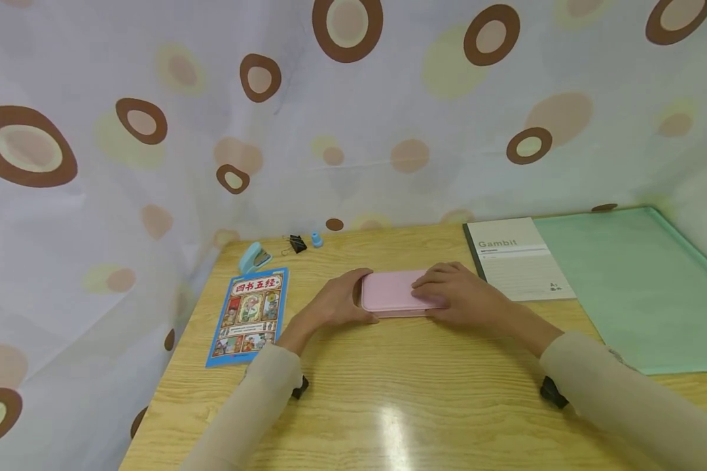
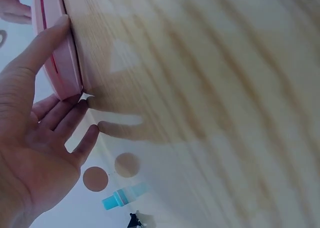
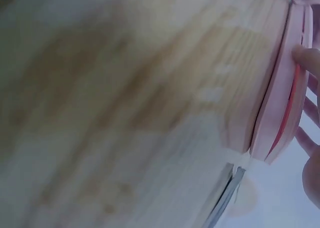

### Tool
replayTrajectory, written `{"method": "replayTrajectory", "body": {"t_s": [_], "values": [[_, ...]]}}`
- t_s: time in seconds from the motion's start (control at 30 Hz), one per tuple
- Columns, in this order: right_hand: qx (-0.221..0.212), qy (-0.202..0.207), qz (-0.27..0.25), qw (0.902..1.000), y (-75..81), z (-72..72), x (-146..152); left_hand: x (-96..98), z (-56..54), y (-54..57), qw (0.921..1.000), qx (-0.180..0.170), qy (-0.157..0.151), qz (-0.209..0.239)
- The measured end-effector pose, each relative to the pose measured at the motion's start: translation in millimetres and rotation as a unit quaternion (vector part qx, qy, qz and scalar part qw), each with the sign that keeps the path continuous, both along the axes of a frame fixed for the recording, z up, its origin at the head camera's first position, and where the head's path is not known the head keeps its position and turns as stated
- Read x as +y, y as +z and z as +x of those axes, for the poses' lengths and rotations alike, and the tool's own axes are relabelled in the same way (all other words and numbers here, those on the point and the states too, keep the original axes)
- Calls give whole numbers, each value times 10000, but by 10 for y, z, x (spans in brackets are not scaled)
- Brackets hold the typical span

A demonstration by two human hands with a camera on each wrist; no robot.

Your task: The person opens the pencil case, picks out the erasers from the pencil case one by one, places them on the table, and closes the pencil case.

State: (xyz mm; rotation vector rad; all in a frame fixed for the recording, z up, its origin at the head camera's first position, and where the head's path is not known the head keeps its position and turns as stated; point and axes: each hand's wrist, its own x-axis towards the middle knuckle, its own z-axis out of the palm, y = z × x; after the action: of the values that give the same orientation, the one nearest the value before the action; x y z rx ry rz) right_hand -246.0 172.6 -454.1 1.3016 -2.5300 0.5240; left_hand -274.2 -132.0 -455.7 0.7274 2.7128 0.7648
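Observation:
A pink pencil case (image 1: 391,291) with rounded corners lies flat on the wooden table in front of me, its lid down. In the left wrist view a thin red line runs along the side of the case (image 2: 62,71). My left hand (image 1: 343,299) grips the left end, thumb on the near side and fingers round the far corner. At the other end my right hand (image 1: 462,294) holds the case, fingers lying over the lid. The right wrist view shows the right thumb (image 3: 306,57) against the near side by the red seam.
Left of the case lies a blue picture-covered book (image 1: 249,317), with a light blue stapler (image 1: 253,257) behind it. Black binder clips (image 1: 297,244) and a small blue object (image 1: 317,240) sit at the back. On the right, a Gambit notebook (image 1: 518,261) overlaps a green mat (image 1: 642,294).

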Motion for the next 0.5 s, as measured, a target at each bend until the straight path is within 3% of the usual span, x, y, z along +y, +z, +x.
{"method": "replayTrajectory", "body": {"t_s": [0.27,0.5], "values": [[-1071,-451,-613,9913,16,-24,41,-8,2,28,9999,-119,87,-72],[-1312,-811,-1298,9795,38,-60,187,-53,-10,-29,9988,-414,166,202]]}}
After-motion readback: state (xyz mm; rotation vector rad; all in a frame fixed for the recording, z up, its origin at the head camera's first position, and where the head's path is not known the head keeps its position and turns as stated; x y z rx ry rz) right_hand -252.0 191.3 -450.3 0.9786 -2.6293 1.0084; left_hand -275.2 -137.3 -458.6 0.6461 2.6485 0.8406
